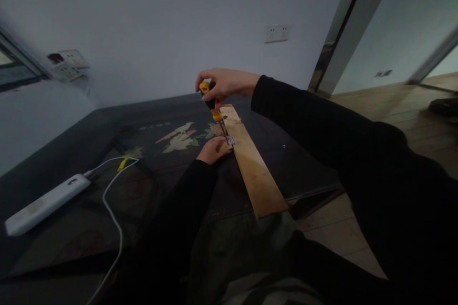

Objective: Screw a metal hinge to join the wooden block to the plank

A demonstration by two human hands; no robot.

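Note:
My right hand [223, 85] is wrapped round the black and yellow handle of a screwdriver [213, 105]. The screwdriver leans a little, its shaft pointing down at a small perforated metal plate [231, 140]. That plate sits at the left edge of a long wooden board [255, 169], which lies on the dark table. Close beside the board, my left hand [212, 150] has its fingers closed at the plate and the board's edge. The screwdriver's tip and any screw under it are too small to make out.
A white power strip [48, 205] lies on the dark table [168, 171] at the left, its white cable [113, 217] running toward me. Flower and bird pictures [181, 138] decorate the tabletop. A wall with sockets [276, 33] rises behind. The board's near end juts over the table edge.

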